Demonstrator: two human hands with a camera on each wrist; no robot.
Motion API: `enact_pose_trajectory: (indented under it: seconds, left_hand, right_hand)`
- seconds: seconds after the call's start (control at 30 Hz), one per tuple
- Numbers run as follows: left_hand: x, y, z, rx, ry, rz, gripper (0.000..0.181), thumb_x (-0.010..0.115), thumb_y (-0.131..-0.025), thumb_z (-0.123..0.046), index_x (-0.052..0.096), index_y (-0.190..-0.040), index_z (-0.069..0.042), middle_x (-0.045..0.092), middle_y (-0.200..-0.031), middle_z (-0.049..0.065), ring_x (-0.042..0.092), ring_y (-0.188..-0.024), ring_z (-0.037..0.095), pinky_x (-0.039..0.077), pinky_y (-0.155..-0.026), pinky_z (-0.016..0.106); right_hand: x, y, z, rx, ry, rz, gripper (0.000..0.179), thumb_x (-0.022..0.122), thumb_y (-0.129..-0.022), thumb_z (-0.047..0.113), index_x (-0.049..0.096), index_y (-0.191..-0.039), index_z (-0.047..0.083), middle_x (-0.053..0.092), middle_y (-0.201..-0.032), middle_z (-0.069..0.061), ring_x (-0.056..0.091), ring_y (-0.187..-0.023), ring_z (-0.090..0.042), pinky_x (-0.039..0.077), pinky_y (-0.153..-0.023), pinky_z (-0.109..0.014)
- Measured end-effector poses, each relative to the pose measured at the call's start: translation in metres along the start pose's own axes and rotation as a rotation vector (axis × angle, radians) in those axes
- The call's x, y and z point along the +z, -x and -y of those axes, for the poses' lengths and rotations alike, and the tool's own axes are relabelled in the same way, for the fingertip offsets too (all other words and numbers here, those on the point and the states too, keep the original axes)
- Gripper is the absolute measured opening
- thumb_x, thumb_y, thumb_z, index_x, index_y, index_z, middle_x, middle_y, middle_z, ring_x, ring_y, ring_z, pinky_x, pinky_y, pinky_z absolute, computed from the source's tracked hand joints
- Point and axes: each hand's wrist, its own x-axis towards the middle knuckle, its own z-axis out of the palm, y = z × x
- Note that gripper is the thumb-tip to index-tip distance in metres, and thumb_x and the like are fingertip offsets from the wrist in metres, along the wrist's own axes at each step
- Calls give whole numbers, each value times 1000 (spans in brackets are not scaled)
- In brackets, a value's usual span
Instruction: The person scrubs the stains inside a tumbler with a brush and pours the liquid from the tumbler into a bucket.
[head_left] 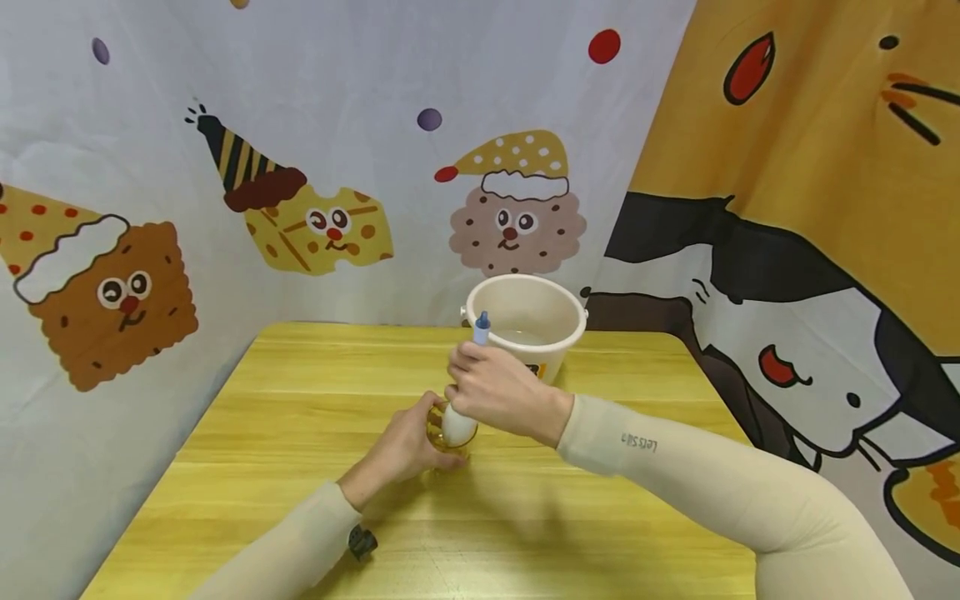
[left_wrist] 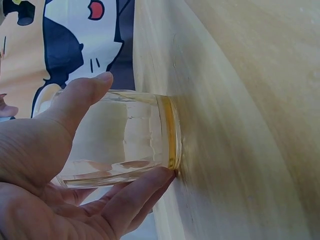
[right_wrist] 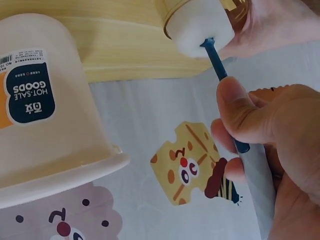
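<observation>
My left hand holds an amber-tinted drinking glass that stands on the table. Its thumb lies along one side of the glass and the fingers along the other. My right hand grips the handle of a cup brush, blue at the neck and paler further along. The brush's white sponge head points down into the mouth of the glass, and its lower end is hidden there. In the head view the blue handle tip sticks up above the right hand.
A cream bucket with a label stands behind the right hand, near the table's back edge. The yellow wood-grain table meets a cartoon-printed cloth at the back and sides. A small black device sits at the left wrist.
</observation>
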Motion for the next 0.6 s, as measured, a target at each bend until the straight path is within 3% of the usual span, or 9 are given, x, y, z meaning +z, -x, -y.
enact_pose_trajectory:
  seconds: [0.6]
  left_hand:
    - [1, -1, -1, -2, -12, -12, 86, 114, -76, -28, 63, -143, -9, 84, -131, 17, 80, -119, 37, 69, -95, 51]
  right_hand:
    - [-2, -4, -8, -47, -79, 78, 11, 91, -101, 32, 87, -111, 31, 88, -119, 11, 71, -118, -13, 47, -112, -33]
